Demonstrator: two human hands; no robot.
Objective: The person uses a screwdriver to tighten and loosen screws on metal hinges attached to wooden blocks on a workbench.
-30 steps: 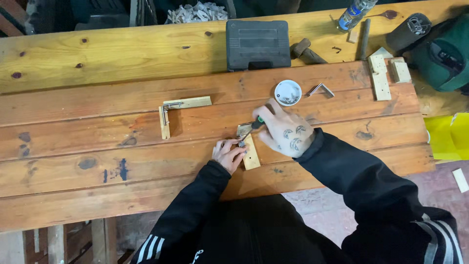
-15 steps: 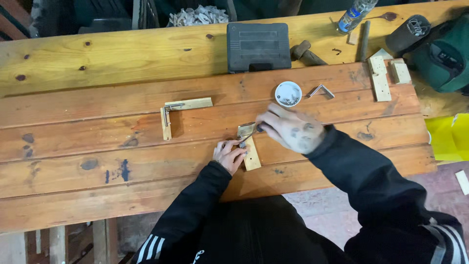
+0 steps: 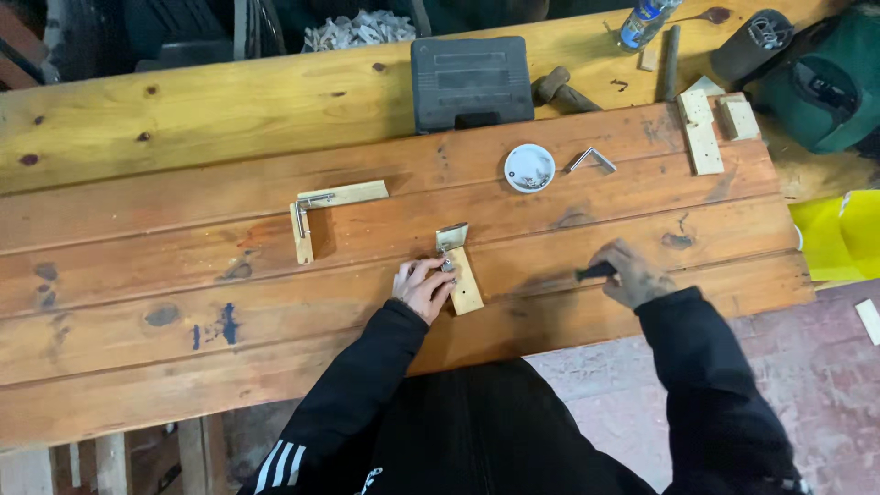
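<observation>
Wood under your left hand (image 3: 423,286): its fingers pinch a small block (image 3: 464,280) with a metal bracket (image 3: 452,236) at its far end, near the bench (image 3: 183,119) edge. Your right hand (image 3: 631,273) is curled around a dark tool (image 3: 594,271), well apart. Beyond lie a white lid (image 3: 529,168) and 1 loose bracket (image 3: 591,159).

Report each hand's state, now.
Left hand: holding the small wooden block with metal bracket.
Right hand: closed on a dark tool handle.
</observation>
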